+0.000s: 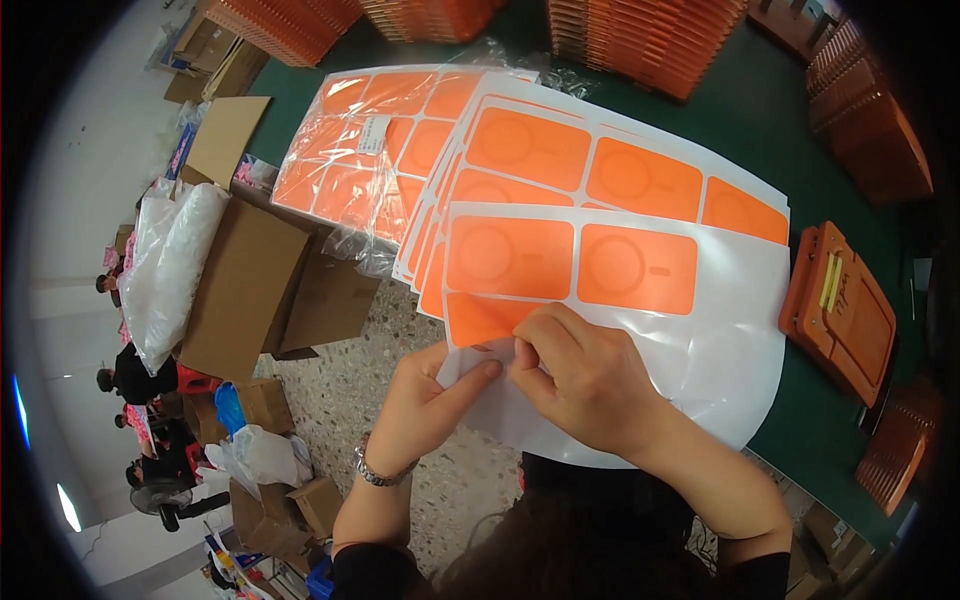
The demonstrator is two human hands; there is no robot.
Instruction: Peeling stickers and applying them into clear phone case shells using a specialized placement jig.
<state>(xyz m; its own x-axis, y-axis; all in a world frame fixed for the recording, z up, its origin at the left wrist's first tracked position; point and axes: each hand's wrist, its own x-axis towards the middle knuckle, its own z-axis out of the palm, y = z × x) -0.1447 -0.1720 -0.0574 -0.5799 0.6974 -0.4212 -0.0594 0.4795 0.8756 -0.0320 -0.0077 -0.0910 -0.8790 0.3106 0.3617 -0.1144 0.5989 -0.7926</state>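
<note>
A white backing sheet (735, 330) lies over the table's near edge, with two orange rounded stickers (637, 268) along its far side, each marked with a ring and a short bar. My left hand (420, 400) grips the sheet's near left corner, thumb on top and fingers hidden beneath. Between the fingertips of my right hand (595, 375) is the edge of a third orange sticker (485, 318), which is partly lifted off the backing. The rest of the sheet is bare white. Beneath it lies a fanned stack of similar sticker sheets (640, 170).
A clear-wrapped pack of sticker sheets (335, 150) lies at the far left. Orange ridged stacks (650, 40) line the far edge; an orange case (845, 310) with yellow strips sits right. Open cardboard boxes (245, 285) stand left of the green table (740, 130). Several people sit farther off.
</note>
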